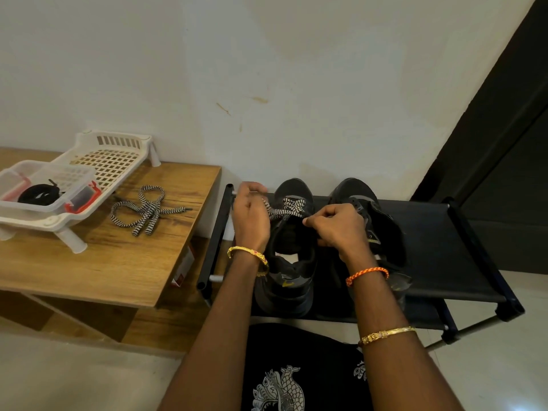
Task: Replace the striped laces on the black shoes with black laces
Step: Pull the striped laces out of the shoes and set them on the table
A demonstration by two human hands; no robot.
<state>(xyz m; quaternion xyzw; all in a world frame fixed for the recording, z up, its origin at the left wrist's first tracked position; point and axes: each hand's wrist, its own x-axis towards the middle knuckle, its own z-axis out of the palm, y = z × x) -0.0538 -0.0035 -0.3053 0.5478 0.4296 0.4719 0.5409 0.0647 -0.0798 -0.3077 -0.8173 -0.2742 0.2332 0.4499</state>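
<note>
Striped laces (289, 206) are still crossing the lower eyelets of the left black shoe (292, 247), which is sitting on the black shoe rack (430, 247) beside the unlaced right shoe (369, 221). The left hand (250, 216) is pinching one striped end with curled fingers, just left of this shoe; the right hand (341, 229) is gripping the other strand over its tongue. Left of the rack, a removed striped lace (145, 210) is lying on the wooden counter (118, 262), near a clear container (47, 185) holding black laces (38, 194).
</note>
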